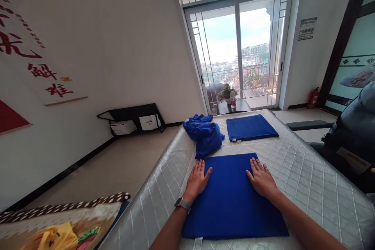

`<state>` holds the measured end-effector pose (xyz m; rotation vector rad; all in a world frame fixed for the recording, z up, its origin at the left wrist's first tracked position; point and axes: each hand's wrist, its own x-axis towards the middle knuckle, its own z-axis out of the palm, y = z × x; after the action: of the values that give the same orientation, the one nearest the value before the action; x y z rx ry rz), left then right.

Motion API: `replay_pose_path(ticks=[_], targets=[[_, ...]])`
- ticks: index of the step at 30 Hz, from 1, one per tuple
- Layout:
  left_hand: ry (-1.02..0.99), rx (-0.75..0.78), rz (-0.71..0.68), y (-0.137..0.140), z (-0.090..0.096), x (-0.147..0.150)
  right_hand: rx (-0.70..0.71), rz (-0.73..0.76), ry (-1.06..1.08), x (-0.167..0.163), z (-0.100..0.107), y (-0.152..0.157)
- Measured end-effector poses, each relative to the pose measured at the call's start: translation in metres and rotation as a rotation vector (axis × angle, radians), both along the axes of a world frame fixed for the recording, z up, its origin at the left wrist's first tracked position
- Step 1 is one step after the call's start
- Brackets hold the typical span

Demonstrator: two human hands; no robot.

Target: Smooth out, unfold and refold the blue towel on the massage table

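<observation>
A blue cloth (231,199), smoothed into a flat rectangle with a white tag at its near edge, lies on the quilted mattress (310,175) in front of me. My left hand (198,179) presses flat on its far left edge, fingers stretched forward and thumb out. On the far right edge, my right hand (261,177) rests palm down with its fingers extended. Just beyond my left hand sits a crumpled heap of blue cloth (205,136). Farther back to the right is a folded blue cloth (252,127) with small white tags.
Behind the mattress stands a small dark table (234,106) with a potted plant and a bottle (233,98). A black chair (351,133) borders the right side. A patterned blanket (73,222) lies at lower left. A low black rack (134,119) holding boxes stands by the wall.
</observation>
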<state>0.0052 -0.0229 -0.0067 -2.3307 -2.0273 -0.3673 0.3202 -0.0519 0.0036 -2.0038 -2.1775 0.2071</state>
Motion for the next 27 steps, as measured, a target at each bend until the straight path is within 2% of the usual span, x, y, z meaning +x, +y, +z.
replay_pose_path(ticks=[12,16,20,27], targets=[[-0.016,0.039,0.001,-0.007,0.006,0.003,0.002,-0.005,-0.033,-0.002,-0.001,-0.003],[-0.006,0.037,0.001,-0.006,0.005,0.003,0.024,0.006,-0.076,-0.003,0.005,-0.006],[-0.004,0.030,-0.003,-0.005,0.003,0.001,0.042,0.023,-0.089,0.002,0.009,-0.018],[-0.033,0.055,-0.008,0.001,-0.004,-0.001,0.018,0.006,-0.009,0.006,0.000,-0.040]])
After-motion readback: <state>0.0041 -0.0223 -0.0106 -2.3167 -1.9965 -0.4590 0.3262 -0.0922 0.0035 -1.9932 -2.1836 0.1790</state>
